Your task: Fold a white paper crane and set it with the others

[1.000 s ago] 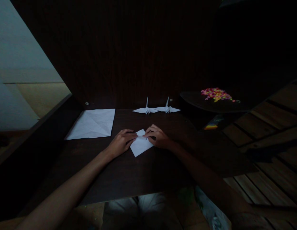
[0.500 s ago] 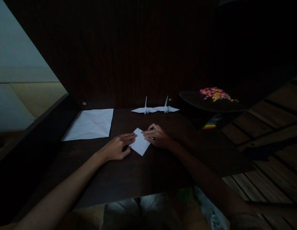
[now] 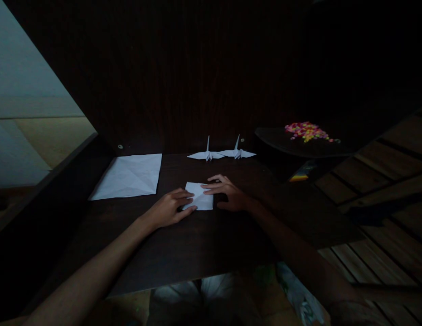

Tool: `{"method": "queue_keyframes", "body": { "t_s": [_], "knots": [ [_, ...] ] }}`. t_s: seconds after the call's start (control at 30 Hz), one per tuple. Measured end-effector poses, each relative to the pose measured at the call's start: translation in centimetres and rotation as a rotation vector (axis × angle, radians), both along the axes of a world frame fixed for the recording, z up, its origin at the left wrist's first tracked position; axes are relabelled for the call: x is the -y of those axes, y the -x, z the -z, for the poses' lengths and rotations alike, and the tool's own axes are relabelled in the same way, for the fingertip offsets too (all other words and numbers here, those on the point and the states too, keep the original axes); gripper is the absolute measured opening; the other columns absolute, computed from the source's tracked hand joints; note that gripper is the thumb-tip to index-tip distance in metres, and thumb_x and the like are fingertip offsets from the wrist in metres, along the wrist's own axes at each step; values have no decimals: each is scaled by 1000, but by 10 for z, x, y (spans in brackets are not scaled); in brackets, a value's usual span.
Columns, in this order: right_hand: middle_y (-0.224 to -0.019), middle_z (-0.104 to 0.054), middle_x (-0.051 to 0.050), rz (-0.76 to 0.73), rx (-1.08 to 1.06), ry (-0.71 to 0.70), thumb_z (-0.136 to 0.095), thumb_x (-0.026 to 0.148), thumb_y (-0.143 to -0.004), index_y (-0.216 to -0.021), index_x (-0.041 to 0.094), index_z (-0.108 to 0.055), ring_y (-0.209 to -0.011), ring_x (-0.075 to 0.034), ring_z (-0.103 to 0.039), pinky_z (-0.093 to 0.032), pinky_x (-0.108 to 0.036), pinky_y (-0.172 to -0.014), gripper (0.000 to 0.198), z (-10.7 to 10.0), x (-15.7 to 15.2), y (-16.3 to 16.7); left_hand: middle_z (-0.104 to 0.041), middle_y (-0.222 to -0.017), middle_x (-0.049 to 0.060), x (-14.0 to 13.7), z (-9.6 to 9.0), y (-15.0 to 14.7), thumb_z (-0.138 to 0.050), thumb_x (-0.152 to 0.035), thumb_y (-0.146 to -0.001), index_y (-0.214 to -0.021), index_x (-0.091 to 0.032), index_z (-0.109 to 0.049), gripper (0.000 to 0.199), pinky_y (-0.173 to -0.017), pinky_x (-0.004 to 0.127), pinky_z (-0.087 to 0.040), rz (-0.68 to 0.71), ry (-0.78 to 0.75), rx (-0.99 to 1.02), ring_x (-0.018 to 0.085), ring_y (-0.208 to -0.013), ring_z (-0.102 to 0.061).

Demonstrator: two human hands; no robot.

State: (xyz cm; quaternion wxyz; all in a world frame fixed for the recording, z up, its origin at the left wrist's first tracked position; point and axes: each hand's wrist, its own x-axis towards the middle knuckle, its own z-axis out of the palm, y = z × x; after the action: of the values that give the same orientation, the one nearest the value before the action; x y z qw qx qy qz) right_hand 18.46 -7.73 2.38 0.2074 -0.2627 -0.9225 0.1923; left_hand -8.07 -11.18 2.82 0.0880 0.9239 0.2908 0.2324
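Note:
A small folded square of white paper (image 3: pixel 204 201) lies flat on the dark wooden desk, its edges now roughly square to me. My left hand (image 3: pixel 172 206) rests at its left side, fingers stretched onto the paper and thumb near its lower edge. From the right, my right hand (image 3: pixel 229 194) reaches over the upper right corner with fingers spread, its fingertips on or just over the paper. Two white origami cranes (image 3: pixel 208 155) stand side by side behind it, wings touching or overlapping. A larger creased sheet of white paper (image 3: pixel 129 176) lies to the left.
A dark rounded shelf (image 3: pixel 268 138) at the right carries a heap of small colourful pieces (image 3: pixel 308 131). A tall dark panel (image 3: pixel 183 81) closes off the back, and a raised side board (image 3: pixel 44 190) runs along the left. Wooden slats (image 3: pixel 387 226) show at the right.
The folded paper has turned from a diamond to a square position. My right thumb has moved off it, and those fingers have spread. My left thumb has come onto the paper's lower edge.

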Motion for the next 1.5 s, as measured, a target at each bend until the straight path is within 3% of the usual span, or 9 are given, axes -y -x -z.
{"method": "queue_keyframes", "body": {
  "t_s": [0.3, 0.67, 1.03, 1.17, 1.27, 1.37, 1.5],
  "knots": [
    [-133, -58, -7, -6, 14, 34, -73, 45, -73, -116, 25, -67, -124, -29, -42, -34, -53, -100, 48, -1, 3, 0, -69, -109, 11, 1, 2, 0, -57, -38, -90, -99, -15, -71, 28, -88, 38, -53, -12, -39, -14, 22, -98, -63],
    [-135, -56, -5, 0, 41, 62, -79, 48, -66, -116, 29, -67, -126, -30, -41, -32, -54, -101, 55, -2, 3, -3, -66, -112, 11, 0, 4, 1, -56, -41, -90, -110, -19, -69, 32, -90, 42, -51, 5, -87, -75, 23, -102, -60],
    [-135, -56, -7, 1, 24, 53, -76, 47, -70, -117, 24, -67, -124, -29, -42, -35, -52, -101, 53, -1, 3, -3, -63, -112, 9, 5, 1, -2, -49, -30, -94, -103, -19, -71, 26, -92, 40, -48, -27, -73, -112, 23, -103, -58],
    [-131, -60, -7, 13, -14, 56, -76, 44, -72, -111, 25, -70, -123, -29, -44, -36, -53, -100, 43, -1, 3, -1, -66, -107, 9, 5, 0, -4, -47, -29, -95, -104, -19, -70, 26, -91, 40, -48, -18, -81, -108, 22, -102, -58],
    [-126, -64, -6, 43, -37, 71, -68, 39, -82, -103, 25, -73, -119, -26, -48, -39, -50, -99, 26, 0, 2, 1, -68, -104, 8, 5, -1, -5, -47, -29, -95, -105, -19, -69, 26, -91, 40, -48, -1, -54, -89, 22, -100, -59],
    [-118, -68, -5, 111, -74, 92, -60, 34, -88, -103, 24, -73, -114, -24, -52, -41, -48, -98, 22, 1, 2, 5, -68, -102, 8, 7, -4, -6, -46, -31, -96, -112, -20, -66, 28, -89, 38, -48, 12, -25, -57, 20, -96, -60],
    [-108, -72, -5, 180, -144, 87, -64, 31, -85, -94, 23, -74, -107, -23, -55, -45, -45, -94, 16, 4, 1, 9, -67, -99, 10, 12, -5, -10, -45, -32, -96, -121, -18, -62, 33, -90, 38, -48, 32, 17, -5, 20, -97, -59]
  ]
}}
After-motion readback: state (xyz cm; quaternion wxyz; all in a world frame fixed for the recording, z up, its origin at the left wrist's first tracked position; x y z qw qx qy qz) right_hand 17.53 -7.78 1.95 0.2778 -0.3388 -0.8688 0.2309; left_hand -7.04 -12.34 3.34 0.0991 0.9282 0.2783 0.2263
